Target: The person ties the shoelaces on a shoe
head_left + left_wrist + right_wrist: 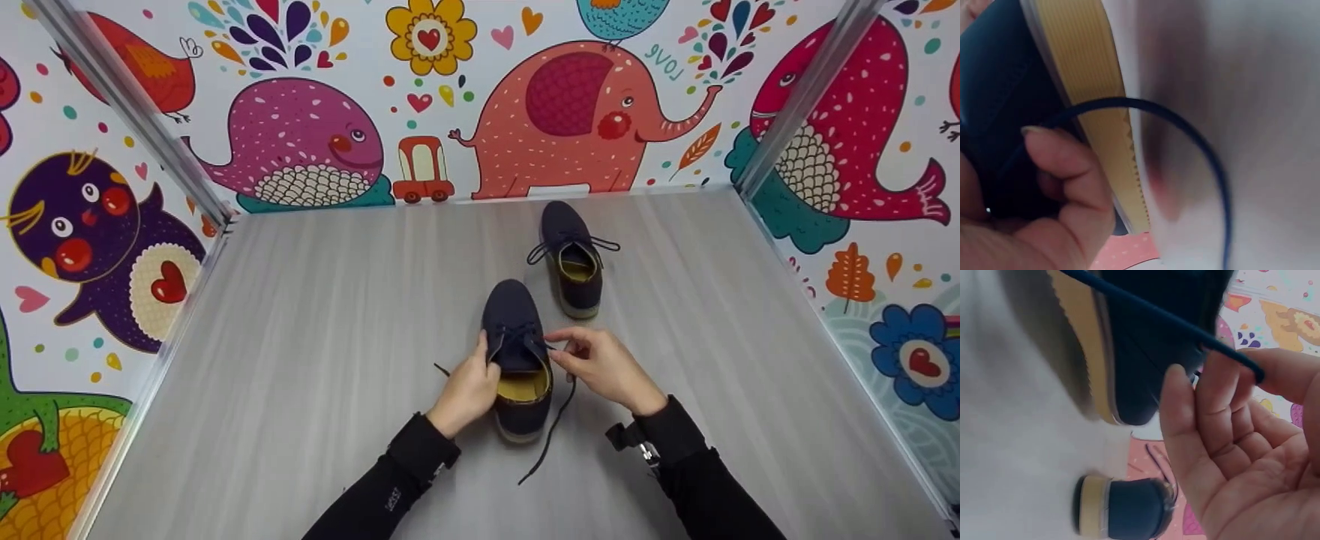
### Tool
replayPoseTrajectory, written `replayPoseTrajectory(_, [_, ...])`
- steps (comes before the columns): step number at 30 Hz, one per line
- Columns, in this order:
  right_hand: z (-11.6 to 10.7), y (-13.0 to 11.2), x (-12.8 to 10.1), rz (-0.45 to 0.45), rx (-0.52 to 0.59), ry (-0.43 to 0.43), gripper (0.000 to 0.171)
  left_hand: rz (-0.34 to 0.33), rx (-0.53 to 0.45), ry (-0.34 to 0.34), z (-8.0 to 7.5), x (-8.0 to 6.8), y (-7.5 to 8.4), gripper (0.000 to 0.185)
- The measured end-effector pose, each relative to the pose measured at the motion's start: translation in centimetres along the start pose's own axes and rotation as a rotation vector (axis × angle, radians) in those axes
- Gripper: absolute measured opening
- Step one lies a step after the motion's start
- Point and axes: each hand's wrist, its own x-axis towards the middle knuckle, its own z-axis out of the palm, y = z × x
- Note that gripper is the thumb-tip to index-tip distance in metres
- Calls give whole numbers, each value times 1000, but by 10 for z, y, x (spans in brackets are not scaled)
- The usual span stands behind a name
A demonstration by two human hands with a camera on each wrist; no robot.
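I see a staged recording booth, not a home: a grey wood-look counter (315, 360) boxed in by panels of cartoon animal wallpaper (300, 142), with bare metal frame posts (127, 112) at upper left and upper right.

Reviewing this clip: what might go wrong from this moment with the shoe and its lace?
The right hand pinches the lace only at the fingertips, so it may slip free under tension. The left hand grips the near shoe from one side only; a hard pull might tip or drag it. The lace's loose end trails on the table near the right sleeve and might snag. The far shoe looks safely apart.
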Motion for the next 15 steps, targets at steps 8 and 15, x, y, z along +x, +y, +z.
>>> replayPoseTrajectory(8, [0,12,-7,49,-70,-22,20,75,-10,-47,-5,-8,-16,67])
replayPoseTrajectory(15, [-14,14,-15,69,-100,53,16,182,-52,-7,-45,-17,-22,28])
